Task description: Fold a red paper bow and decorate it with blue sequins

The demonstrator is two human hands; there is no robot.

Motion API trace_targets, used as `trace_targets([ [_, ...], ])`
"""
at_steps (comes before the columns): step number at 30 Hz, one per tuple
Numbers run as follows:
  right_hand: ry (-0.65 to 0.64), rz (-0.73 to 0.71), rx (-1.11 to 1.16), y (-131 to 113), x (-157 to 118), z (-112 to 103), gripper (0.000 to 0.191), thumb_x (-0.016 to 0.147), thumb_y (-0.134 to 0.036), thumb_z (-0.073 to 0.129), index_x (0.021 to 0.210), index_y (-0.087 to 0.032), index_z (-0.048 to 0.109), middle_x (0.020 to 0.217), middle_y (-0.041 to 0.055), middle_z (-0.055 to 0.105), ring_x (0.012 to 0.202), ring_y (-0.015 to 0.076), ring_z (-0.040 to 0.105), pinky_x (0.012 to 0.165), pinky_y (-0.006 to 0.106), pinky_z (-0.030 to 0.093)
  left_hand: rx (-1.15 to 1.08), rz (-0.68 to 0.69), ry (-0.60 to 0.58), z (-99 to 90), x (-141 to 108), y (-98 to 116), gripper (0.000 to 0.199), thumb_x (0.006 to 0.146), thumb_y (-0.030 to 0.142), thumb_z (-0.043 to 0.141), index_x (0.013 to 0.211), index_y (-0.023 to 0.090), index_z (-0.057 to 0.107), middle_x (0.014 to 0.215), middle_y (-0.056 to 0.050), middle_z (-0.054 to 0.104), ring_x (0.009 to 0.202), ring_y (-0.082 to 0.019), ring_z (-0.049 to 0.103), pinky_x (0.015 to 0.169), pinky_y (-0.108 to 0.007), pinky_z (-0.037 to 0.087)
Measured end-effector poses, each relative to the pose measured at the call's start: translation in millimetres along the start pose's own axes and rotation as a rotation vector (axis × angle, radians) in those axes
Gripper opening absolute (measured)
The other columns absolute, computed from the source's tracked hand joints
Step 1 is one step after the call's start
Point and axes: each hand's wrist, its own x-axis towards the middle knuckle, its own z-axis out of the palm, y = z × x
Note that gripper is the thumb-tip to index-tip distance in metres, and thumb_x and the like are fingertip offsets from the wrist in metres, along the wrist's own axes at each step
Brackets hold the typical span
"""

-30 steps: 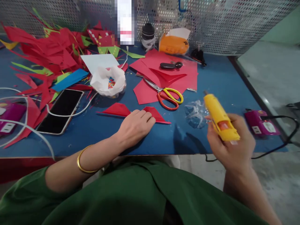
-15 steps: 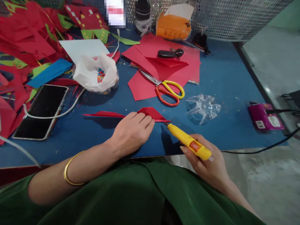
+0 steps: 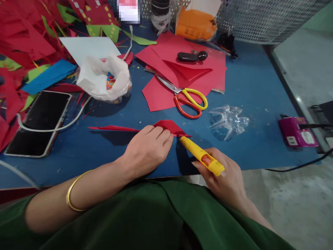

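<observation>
Your right hand [image 3: 223, 177] gripping yellow glue gun [image 3: 200, 156]; nozzle has come in from a second ago, now touching folded red paper [image 3: 166, 126] tip. Left hand [image 3: 148, 149] flat, fingers pressing paper on blue surface [image 3: 249, 86]. Scissors [image 3: 188, 99] at 12 o'clock. Glue step looks underway.

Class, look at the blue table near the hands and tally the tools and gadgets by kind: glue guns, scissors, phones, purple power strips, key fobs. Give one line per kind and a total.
Yellow glue gun, held in the right hand: 1
Scissors: 1
Phone: 1
Purple power strip: 1
Black key fob: 1
Total: 5
</observation>
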Motion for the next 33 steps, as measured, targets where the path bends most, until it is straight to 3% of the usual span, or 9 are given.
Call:
trace_targets([
  [27,0.042,0.036,-0.082,2.3,-7.7,-4.0,0.028,0.098,-0.048,0.05,0.085,-0.023,0.053,0.065,-0.0013,0.06,0.054,0.0148,0.059,0.049,0.027,0.037,-0.013,-0.004,-0.021,1.4,0.1,-1.8,0.033,0.098,0.006,0.038,0.096,0.012,0.07,0.089,-0.011,0.073,0.078,-0.021,0.064,0.065,-0.035,0.046],
  [33,0.187,0.094,0.127,8.5,-20.9,-9.1,0.012,0.093,-0.034,0.056,0.096,-0.023,0.058,0.082,0.0034,0.067,0.07,0.018,0.065,0.058,0.029,0.047,-0.017,-0.019,-0.042,2.5,0.9,-3.7,0.031,0.098,0.006,0.039,0.099,0.014,0.069,0.091,-0.009,0.073,0.08,-0.021,0.064,0.066,-0.035,0.046],
])
